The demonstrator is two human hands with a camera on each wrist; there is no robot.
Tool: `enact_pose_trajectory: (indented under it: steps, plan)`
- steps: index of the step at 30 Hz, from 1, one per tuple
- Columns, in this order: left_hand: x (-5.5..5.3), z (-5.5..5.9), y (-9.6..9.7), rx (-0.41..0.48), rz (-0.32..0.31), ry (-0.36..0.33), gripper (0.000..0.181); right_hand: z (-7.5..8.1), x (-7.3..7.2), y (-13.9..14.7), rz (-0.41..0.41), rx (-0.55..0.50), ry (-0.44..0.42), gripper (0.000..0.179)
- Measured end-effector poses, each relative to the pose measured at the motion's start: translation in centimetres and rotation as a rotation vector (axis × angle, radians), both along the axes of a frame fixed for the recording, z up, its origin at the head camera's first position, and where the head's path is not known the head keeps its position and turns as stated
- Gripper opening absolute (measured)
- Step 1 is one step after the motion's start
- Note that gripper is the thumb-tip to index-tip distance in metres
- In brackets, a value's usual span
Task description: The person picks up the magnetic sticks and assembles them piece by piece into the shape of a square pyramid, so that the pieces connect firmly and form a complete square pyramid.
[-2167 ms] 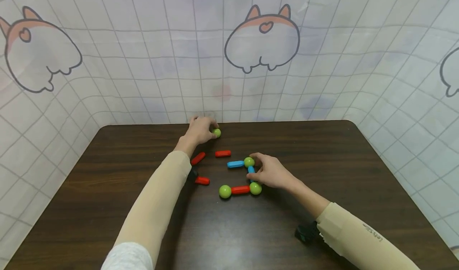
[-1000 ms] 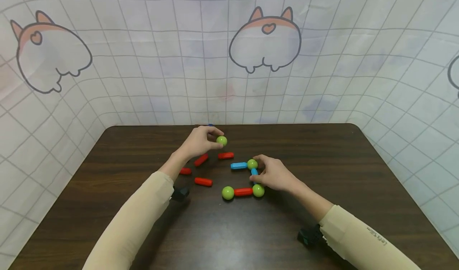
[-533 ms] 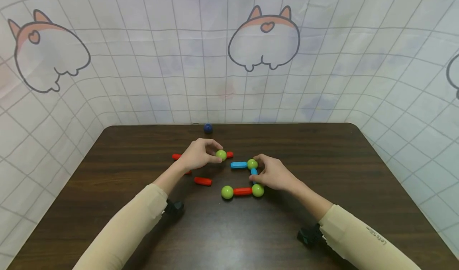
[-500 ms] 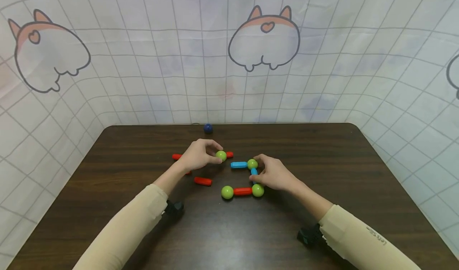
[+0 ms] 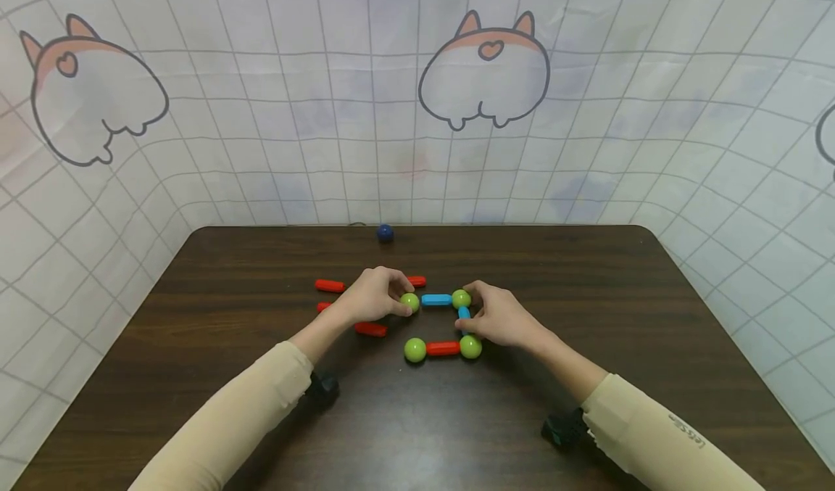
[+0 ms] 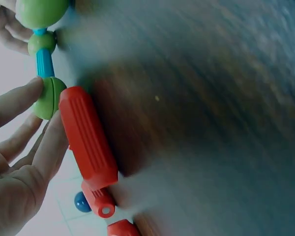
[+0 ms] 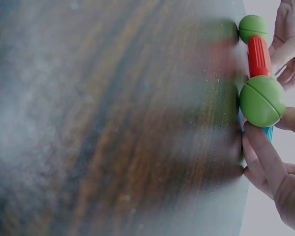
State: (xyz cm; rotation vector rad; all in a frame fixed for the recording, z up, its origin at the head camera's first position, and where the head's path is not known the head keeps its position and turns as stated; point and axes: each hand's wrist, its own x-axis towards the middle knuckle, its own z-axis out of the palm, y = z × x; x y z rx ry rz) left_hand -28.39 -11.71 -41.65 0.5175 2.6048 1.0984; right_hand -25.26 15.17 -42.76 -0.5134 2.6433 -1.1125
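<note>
My left hand (image 5: 375, 294) pinches a green ball (image 5: 409, 302) between thumb and fingers, at the left end of a blue rod (image 5: 435, 299). In the left wrist view the ball (image 6: 50, 98) appears lined up with that rod; whether they are joined I cannot tell. The rod's right end meets a corner green ball (image 5: 461, 299). My right hand (image 5: 499, 317) holds the joined pieces there, fingers at the corner ball and thumb at a second blue rod (image 5: 464, 313). That rod leads to a nearer green ball (image 5: 470, 347), then a red rod (image 5: 443, 348) and another green ball (image 5: 414, 350).
Loose red rods lie around my left hand, among them one at left (image 5: 330, 286), one in front (image 5: 371, 329) and one behind (image 5: 417, 281). A dark blue ball (image 5: 385, 233) sits at the back edge of the brown table (image 5: 554, 259). A patterned cloth (image 5: 326, 114) hangs behind.
My left hand has brought the green ball from the back of the table toward me, up to the blue rod's left end. The dark blue ball has come into view. My right hand stays put.
</note>
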Motion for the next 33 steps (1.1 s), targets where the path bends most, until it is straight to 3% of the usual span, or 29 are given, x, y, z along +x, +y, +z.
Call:
enact_pose_trajectory:
  steps: [7, 13, 20, 27, 33]
  plan:
    - [0.0, 0.0, 0.3, -0.04, -0.015, 0.038, 0.028, 0.1, 0.0, 0.0, 0.01, -0.011, -0.002, 0.062]
    - [-0.1, -0.2, 0.4, -0.047, -0.023, 0.028, 0.03, 0.2, -0.5, 0.0, 0.017, -0.066, -0.04, 0.054]
    - [0.1, -0.2, 0.3, -0.05, -0.027, 0.033, 0.033, 0.4, -1.4, -0.3, 0.074, 0.06, 0.154, 0.036]
    - [0.6, -0.2, -0.5, -0.018, -0.023, 0.036, 0.039, 0.4, -1.6, -0.6, 0.066, 0.09, 0.142, 0.029]
    - [1.3, 0.3, -1.7, -0.067, -0.032, 0.067, 0.033, 0.4, -1.5, -0.3, 0.049, 0.093, 0.122, 0.028]
